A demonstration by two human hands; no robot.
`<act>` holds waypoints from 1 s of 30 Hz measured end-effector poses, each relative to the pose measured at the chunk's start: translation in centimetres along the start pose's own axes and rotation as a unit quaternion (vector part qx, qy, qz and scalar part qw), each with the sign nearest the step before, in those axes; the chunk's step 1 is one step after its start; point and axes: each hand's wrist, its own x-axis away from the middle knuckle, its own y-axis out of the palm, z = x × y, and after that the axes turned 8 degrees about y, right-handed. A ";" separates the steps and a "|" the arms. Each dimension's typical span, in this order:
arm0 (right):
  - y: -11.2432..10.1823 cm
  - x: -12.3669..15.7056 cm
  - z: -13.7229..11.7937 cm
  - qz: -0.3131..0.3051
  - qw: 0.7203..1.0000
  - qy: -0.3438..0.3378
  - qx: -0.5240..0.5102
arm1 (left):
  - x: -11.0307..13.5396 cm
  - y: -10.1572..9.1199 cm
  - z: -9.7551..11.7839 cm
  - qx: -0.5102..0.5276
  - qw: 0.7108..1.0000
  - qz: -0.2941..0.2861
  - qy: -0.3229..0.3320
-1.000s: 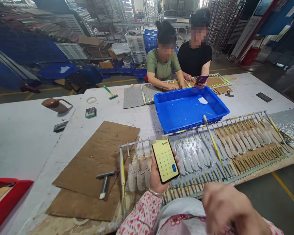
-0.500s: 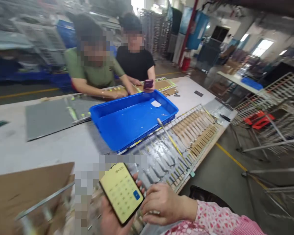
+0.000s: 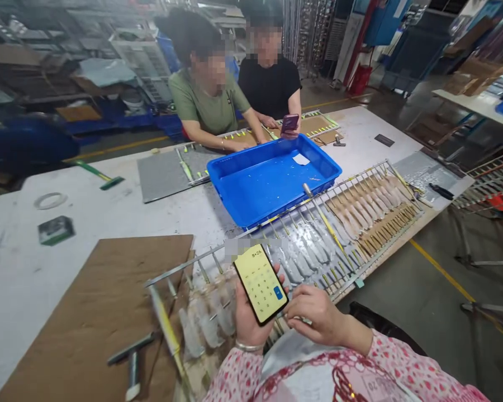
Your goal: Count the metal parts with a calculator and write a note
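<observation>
My left hand [image 3: 251, 321] grips a smartphone [image 3: 260, 285] from below, its fingers round the far edge. A yellow calculator screen on it reads 8×26. Close beside the phone's lower right edge is my right hand [image 3: 318, 315], its fingers loosely bent and slightly apart, with nothing visible in it. Under and beyond both hands lies a long metal rack frame [image 3: 272, 220] with yellow bars and rows of prongs. Pale, film-like pieces [image 3: 213, 318] line its near end, and similar wrapped pieces [image 3: 366, 204] fill the far right end.
A blue plastic tub [image 3: 255, 195] with a white scrap stands beyond the rack. Brown cardboard [image 3: 75, 307] and a hammer [image 3: 133, 363] lie at left, a green-handled scraper [image 3: 103, 177] farther back. Two people sit across the table, one holding a phone [image 3: 289, 125].
The view has swung left and down, showing more of the table's left side and the hammer. My left hand still holds the phone; my right hand stays beside it.
</observation>
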 end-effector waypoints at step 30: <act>0.1 0.0 0.1 0.018 1.000 0.004 -0.012 | 0.2 1.5 -0.3 -0.031 0.997 0.069 0.009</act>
